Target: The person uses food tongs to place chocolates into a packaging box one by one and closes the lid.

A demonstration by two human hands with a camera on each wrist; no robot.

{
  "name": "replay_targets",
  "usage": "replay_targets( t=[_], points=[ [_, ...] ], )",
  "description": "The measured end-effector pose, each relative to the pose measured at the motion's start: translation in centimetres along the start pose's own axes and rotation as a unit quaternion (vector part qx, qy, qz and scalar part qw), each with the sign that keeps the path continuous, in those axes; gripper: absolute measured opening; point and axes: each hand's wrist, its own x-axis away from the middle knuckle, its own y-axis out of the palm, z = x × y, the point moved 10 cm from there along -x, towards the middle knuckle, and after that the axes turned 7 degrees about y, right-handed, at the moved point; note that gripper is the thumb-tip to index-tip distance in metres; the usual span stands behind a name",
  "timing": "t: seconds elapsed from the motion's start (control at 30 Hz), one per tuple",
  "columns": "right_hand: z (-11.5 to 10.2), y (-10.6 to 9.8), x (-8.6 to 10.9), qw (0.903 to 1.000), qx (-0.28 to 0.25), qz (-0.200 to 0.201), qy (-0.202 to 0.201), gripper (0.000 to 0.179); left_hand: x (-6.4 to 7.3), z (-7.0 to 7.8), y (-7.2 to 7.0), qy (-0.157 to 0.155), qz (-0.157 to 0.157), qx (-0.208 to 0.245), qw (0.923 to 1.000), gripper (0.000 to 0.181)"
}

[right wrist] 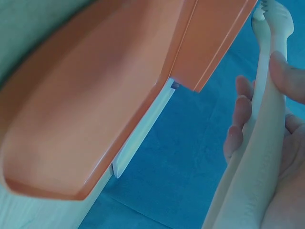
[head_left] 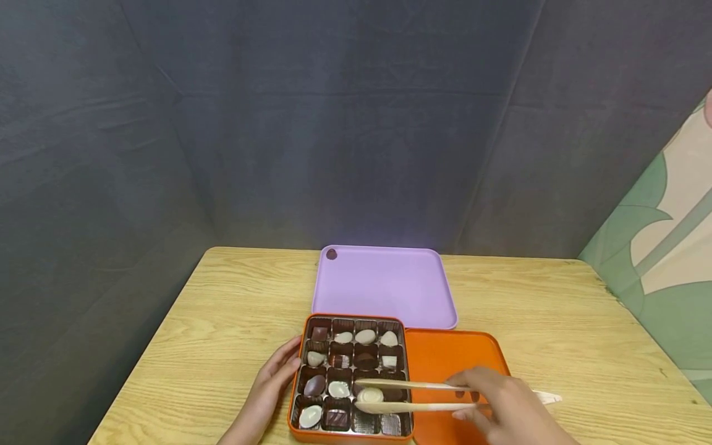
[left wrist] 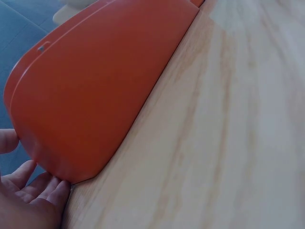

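My right hand (head_left: 503,402) holds a pair of pale beige tongs (right wrist: 259,138), thumb on one arm and fingers on the other. The tong tips reach over an orange box (head_left: 356,437) of chocolates, one on each side of a cream-coloured round chocolate (head_left: 370,395). Against the box's left side rests my left hand (head_left: 269,383); the left wrist view has its fingertips touching the orange wall (left wrist: 95,95) near a corner. White, brown and purplish chocolates sit in the box's dark divided tray, and a few compartments at its lower right show bare bottoms.
Behind the box lies a lilac tray (head_left: 384,284) with one dark chocolate (head_left: 331,254) in its far left corner. An orange lid (head_left: 456,355) lies right of the box, under my right hand. Dark cloth (head_left: 356,123) hangs beyond the wooden table (head_left: 556,321).
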Motion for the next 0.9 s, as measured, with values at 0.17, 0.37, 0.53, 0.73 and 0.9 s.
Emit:
replay_targets(
  t=[0.17, 0.37, 0.53, 0.73, 0.9],
  points=[
    [-0.5, 0.7, 0.3, 0.9993, 0.004, -0.014, -0.034, 0.034, 0.0, 0.1, 0.0, 0.002, -0.003, 0.002, 1.0, 0.042],
    [-0.8, 0.7, 0.5, 0.9989, 0.0, -0.005, -0.047, 0.036, 0.0, 0.0, 0.0, 0.001, -0.002, 0.001, 1.0, 0.043],
    [-1.0, 0.6, 0.5, 0.9983, 0.002, 0.001, -0.058, 0.035, 0.0, 0.0, -0.1, 0.001, -0.001, -0.001, 1.0, 0.043],
    [-1.2, 0.7, 0.3, 0.998, 0.011, 0.001, -0.063, 0.036, 0.0, -0.1, -0.1, -0.001, 0.0, 0.006, 1.0, 0.043],
    [-0.8, 0.8, 0.0, 0.9992, 0.014, -0.01, -0.035, 0.039, 0.0, 0.0, 0.0, 0.003, 0.002, 0.007, 1.0, 0.043]
  ],
)
